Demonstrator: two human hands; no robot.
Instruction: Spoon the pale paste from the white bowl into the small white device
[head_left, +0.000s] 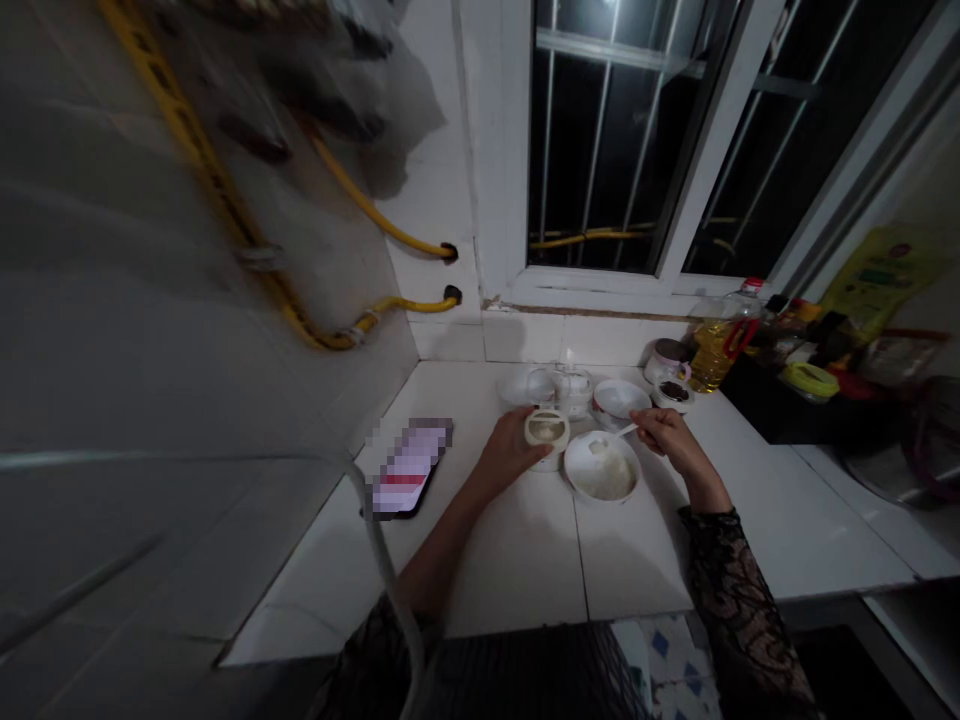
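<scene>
My left hand point(512, 455) is wrapped round a small pale jar point(548, 428) that stands on the counter, its top facing up. Just right of the jar sits a white bowl point(616, 482) with a whitish, grainy heap inside. My right hand point(670, 440) pinches the handle of a white spoon point(625, 431) and holds it over the bowl's far right rim. The spoon's head appears to be inside the bowl, above the heap. What exactly the jar contains is too dim to make out.
Behind the jar stand clear containers point(574, 392) and another bowl point(622, 400). A lidded jar point(667, 360), a small dish of dark stuff point(673, 392) and an oil bottle point(718, 345) line the back right. A phone point(411, 470) lies left; a grey hose point(382, 560) crosses in front.
</scene>
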